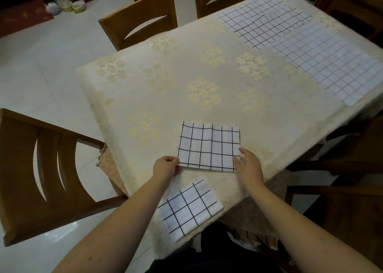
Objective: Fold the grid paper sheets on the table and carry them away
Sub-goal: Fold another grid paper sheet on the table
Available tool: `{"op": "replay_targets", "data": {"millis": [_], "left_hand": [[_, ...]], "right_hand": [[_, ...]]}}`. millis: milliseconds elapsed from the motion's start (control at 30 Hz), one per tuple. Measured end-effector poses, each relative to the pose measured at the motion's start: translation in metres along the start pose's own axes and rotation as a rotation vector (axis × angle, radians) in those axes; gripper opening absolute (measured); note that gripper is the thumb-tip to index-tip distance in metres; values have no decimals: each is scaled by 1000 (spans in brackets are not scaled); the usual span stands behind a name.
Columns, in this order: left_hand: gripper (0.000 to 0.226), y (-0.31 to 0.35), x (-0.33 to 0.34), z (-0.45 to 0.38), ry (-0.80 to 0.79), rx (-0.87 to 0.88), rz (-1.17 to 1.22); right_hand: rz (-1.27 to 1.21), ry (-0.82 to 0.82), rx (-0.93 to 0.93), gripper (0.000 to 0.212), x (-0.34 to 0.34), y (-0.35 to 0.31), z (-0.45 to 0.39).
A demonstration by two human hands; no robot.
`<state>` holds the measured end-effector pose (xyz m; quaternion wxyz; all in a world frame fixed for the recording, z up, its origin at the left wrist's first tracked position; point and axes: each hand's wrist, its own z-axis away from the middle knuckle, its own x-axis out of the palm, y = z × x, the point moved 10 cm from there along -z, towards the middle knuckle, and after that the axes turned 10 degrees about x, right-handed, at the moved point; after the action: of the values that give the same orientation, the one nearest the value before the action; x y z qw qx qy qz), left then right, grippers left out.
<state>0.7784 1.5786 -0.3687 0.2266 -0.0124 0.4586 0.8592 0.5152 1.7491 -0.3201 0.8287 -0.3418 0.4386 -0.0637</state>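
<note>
1. Head view: folded grid sheet [209, 147] lies on tablecloth [207, 76] nr front edge, smaller folded sheet [189, 207] just below it.
2. Left hand [165, 166] pinches near-left corner; right hand [247, 165] w/ relaxed fingers touches near-right corner.
3. Next fold: align edges, then press crease flat.
4. Flat grid sheets [306, 51] wait far right.

Both bare forearms are stretched forward from the lower edge of the view, converging slightly toward the middle. The left hand [165, 166] is held knuckles up, its fingers curled under and its thumb set against them in a pinch. The right hand [248, 167] is turned palm inward, with its fingers loosely extended and its thumb pointed forward. The two hands are kept apart.
</note>
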Motion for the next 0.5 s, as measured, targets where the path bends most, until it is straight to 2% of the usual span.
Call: {"op": "replay_targets", "data": {"millis": [133, 233, 333, 400, 500], "left_hand": [[9, -1, -2, -1, 39, 0, -14], [8, -2, -2, -3, 58, -7, -14], [8, -1, -3, -3, 85, -9, -42], [8, 1, -4, -3, 108, -6, -71], [9, 2, -4, -2, 123, -10, -100]], "right_hand": [[366, -125, -314, 51, 37, -40, 3], [570, -231, -459, 61, 73, -58, 3], [742, -269, -594, 73, 102, -65, 5], [791, -282, -643, 71, 114, -63, 3], [796, -268, -623, 73, 114, -53, -9]]}}
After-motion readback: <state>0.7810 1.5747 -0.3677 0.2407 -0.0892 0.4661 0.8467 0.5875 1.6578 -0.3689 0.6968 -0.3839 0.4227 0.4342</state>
